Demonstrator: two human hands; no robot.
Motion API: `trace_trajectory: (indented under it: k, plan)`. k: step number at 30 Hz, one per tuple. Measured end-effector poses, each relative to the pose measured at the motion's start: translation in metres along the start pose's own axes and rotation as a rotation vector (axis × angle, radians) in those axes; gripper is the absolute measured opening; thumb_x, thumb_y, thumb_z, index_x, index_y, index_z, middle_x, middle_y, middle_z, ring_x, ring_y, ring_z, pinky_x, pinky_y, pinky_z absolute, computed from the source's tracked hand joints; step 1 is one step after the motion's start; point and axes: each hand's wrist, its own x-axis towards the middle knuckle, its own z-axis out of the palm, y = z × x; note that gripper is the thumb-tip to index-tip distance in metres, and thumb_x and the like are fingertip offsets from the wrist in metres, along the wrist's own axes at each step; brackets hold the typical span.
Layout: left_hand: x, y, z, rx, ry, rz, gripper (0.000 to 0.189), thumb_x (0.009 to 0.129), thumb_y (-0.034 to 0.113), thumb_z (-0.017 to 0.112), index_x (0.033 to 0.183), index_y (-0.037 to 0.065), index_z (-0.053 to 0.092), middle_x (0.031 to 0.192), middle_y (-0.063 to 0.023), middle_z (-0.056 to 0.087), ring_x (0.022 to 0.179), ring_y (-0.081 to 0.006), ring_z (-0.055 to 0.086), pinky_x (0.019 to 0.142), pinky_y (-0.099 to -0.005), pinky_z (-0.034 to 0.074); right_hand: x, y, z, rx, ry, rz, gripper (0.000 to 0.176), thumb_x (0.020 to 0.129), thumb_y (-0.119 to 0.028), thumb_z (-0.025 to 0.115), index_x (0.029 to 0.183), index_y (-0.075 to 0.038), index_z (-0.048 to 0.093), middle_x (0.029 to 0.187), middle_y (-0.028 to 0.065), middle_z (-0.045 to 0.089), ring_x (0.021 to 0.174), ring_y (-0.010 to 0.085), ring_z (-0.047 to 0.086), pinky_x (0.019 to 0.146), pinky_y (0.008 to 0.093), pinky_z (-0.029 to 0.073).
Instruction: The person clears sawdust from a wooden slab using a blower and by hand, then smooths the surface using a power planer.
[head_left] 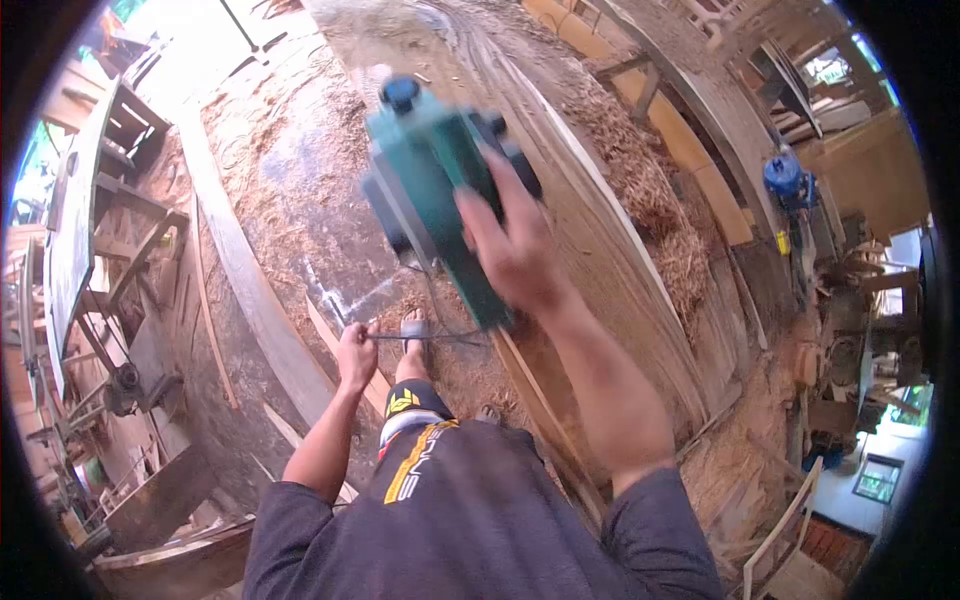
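Note:
My right hand point(515, 250) is wrapped round the handle of a green electric hand planer point(415, 170) with a black knob at its front. The planer overlaps a long, wide wooden slab point(600, 290) in this view, and its outline is slightly blurred. Low on the left, my left hand point(355, 355) is closed on a dark power cord point(425, 337). From that fist the cord runs across to the rear of the planer. My sandalled foot point(414, 328) stands on the shaving-strewn floor between the two hands.
Curly wood shavings point(675, 265) are heaped along the slab's right side. Long boards point(250, 285) lie on the floor to the left, near a wooden frame point(130, 220). A blue power tool point(788, 180) sits at the right, beside more timber.

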Motion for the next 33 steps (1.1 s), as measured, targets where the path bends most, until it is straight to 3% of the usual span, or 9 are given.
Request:
trace_trajectory:
  k: [5,7,10,13,16,17,19,23,33]
  plan:
    - [-0.101,-0.003,0.056,-0.153,-0.235,0.482,0.025,0.087,0.027,0.074,0.091,0.004,0.064,0.099,-0.0146,0.066,0.091,-0.0333,0.063,0.079,-0.0399,0.050,-0.284,-0.011,-0.100,-0.160,0.029,0.295,0.049,0.090,-0.020,0.061,0.134,-0.002,0.053,0.105,0.0203,0.070,0.094,0.0338,0.070,0.083,0.0416,0.054]
    - [-0.136,0.045,0.060,-0.168,-0.450,0.697,0.029,0.085,0.030,0.076,0.093,0.006,0.063,0.098,-0.0139,0.065,0.093,-0.0351,0.062,0.080,-0.0423,0.050,-0.383,-0.013,-0.128,-0.188,0.069,0.342,0.050,0.087,-0.017,0.064,0.134,0.000,0.054,0.102,0.0172,0.072,0.091,0.0291,0.073,0.082,0.0391,0.056]
    - [-0.176,0.090,0.065,-0.038,-0.589,0.604,0.036,0.087,0.037,0.072,0.094,0.004,0.061,0.097,-0.0154,0.061,0.094,-0.0375,0.061,0.081,-0.0444,0.049,-0.433,-0.019,-0.141,-0.117,0.085,0.322,0.050,0.091,-0.029,0.063,0.131,0.000,0.055,0.094,0.0150,0.072,0.081,0.0276,0.072,0.074,0.0386,0.056]
    - [-0.163,0.087,0.067,-0.022,-0.650,0.495,0.042,0.093,0.044,0.064,0.102,0.003,0.063,0.103,-0.0174,0.062,0.099,-0.0388,0.061,0.085,-0.0457,0.050,-0.389,-0.025,-0.139,-0.144,0.034,0.317,0.054,0.093,-0.036,0.063,0.131,0.001,0.055,0.093,0.0161,0.071,0.079,0.0285,0.072,0.071,0.0365,0.056]
    - [-0.132,0.064,0.069,-0.195,-0.613,0.428,0.033,0.097,0.033,0.060,0.104,0.001,0.063,0.102,-0.0200,0.062,0.098,-0.0413,0.062,0.085,-0.0456,0.050,-0.324,-0.023,-0.114,-0.168,0.053,0.226,0.055,0.093,-0.036,0.064,0.132,0.001,0.054,0.093,0.0188,0.070,0.081,0.0308,0.073,0.072,0.0354,0.056]
    - [-0.121,0.066,0.058,-0.200,-0.562,0.508,0.029,0.098,0.028,0.058,0.104,0.000,0.063,0.096,-0.0191,0.062,0.095,-0.0389,0.062,0.082,-0.0430,0.049,-0.294,-0.028,-0.106,-0.157,0.044,0.193,0.054,0.093,-0.033,0.064,0.134,0.001,0.053,0.093,0.0202,0.069,0.083,0.0325,0.073,0.073,0.0355,0.056]
    - [-0.117,0.085,0.040,-0.347,-0.610,0.217,0.026,0.098,0.025,0.058,0.097,-0.001,0.065,0.090,-0.0148,0.060,0.092,-0.0304,0.063,0.078,-0.0382,0.049,-0.246,-0.031,-0.089,-0.134,0.031,0.173,0.051,0.093,-0.025,0.064,0.135,0.000,0.051,0.096,0.0222,0.069,0.088,0.0361,0.073,0.076,0.0371,0.056]
    - [-0.085,-0.015,0.087,-0.386,-0.406,0.137,0.035,0.102,0.028,0.053,0.089,-0.001,0.068,0.082,-0.0113,0.062,0.085,-0.0205,0.062,0.076,-0.0331,0.048,-0.141,-0.026,-0.052,-0.135,0.036,0.073,0.046,0.095,-0.018,0.061,0.137,0.000,0.050,0.099,0.0247,0.069,0.094,0.0396,0.071,0.077,0.0405,0.056]
    - [-0.029,0.022,0.024,-0.689,-0.143,-0.148,0.045,0.107,0.035,0.044,0.096,-0.001,0.070,0.087,-0.0067,0.069,0.082,-0.0149,0.063,0.078,-0.0307,0.049,0.124,-0.011,0.052,-0.121,0.139,-0.093,0.042,0.096,-0.034,0.057,0.125,-0.003,0.059,0.098,0.0264,0.069,0.096,0.0459,0.066,0.080,0.0492,0.053]
